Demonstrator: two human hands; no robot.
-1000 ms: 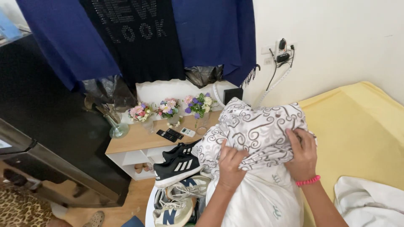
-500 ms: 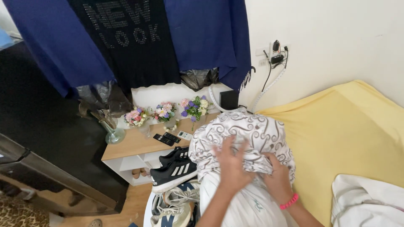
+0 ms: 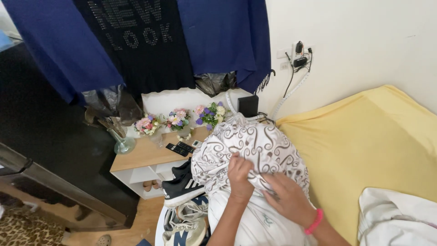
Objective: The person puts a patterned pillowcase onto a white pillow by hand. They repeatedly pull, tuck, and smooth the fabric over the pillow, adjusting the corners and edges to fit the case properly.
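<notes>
Left hand: left hand (image 3: 240,175) lies on the white cloth with a brown swirl print (image 3: 255,152), fingers curled and pinched into a fold of it near the lower middle of the bundle.
Right hand: right hand (image 3: 287,198) presses on the same cloth just right of the left hand, fingers closed over a gathered fold; a pink band (image 3: 314,222) sits on its wrist.
Swirl-print cloth: bunched into a rounded mass, draped over a plain white stuffed cushion or pillow (image 3: 255,223) that shows below both hands; it sits at the left edge of the bed, between the wooden counter and the yellow sheet.
Bed: covered with a yellow fitted sheet (image 3: 364,146); a crumpled white fabric (image 3: 400,218) lies at the lower right corner.
Counter: low light-wood counter (image 3: 145,157) with white shelves stands left of the cloth; it carries three small bunches of artificial flowers (image 3: 177,119), a clear glass vase (image 3: 122,142) and two black remote controls (image 3: 180,148).
Shoes: a black trainer with white stripes (image 3: 182,187) and a grey-white trainer (image 3: 186,218) lie below the counter, just beside the cloth.
Wall: dark blue and black garments (image 3: 150,41) hang above the counter; a wall socket with plugs and cables (image 3: 298,57) is to their right.
</notes>
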